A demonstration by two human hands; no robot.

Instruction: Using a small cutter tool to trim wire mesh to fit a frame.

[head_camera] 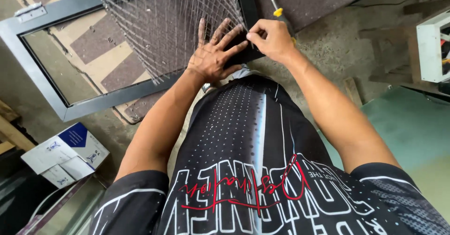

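While the wire mesh [164, 24] is being pressed flat by the open left hand [213, 57], its 3 o'clock edge is being pinched by the right hand [272, 40]; fitting looks partway done.

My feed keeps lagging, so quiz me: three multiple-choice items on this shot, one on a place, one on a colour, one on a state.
1. Where does the left hand lie?
A. flat on the wire fan guard
B. on the cardboard box
C. on the grey metal frame

2. What colour is the screwdriver collar?
A. red
B. yellow
C. green

3. How is the right hand set?
A. spread open
B. hanging free
C. fingers pinched at the guard's black rim

Answers:
1 A, its fingers are spread over the wires.
2 B, a yellow band shows beyond the knuckles.
3 C, fingertips meet at the rim.
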